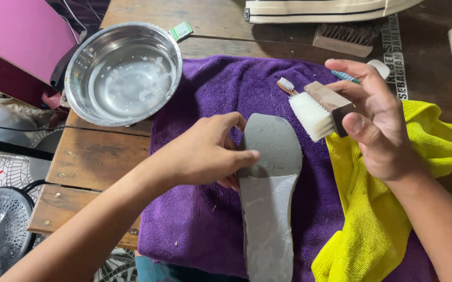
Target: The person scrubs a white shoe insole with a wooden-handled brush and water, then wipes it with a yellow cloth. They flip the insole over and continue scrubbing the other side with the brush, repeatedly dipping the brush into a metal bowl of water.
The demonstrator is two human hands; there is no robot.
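Two bare hands work over a grey insole [268, 193] that lies lengthwise on a purple towel [200, 219]. The left hand [205, 154] pinches the insole's edge near its rounded end, thumb on top and the other fingers curled together beneath, clamped on it. The right hand [377, 120] holds a wooden brush [322, 108] with white bristles, gripped between thumb and fingers, the index finger stretched out above it; the bristles point toward the insole's rounded end, just beside it and not touching. Behind the brush, past the right fingertips, a toothbrush [286, 84] lies on the towel. Under the right wrist a yellow cloth [372, 219] overlaps the towel. Beyond the left fingers, well apart, a steel bowl [123, 73] of water stands on the wooden table [95, 156].
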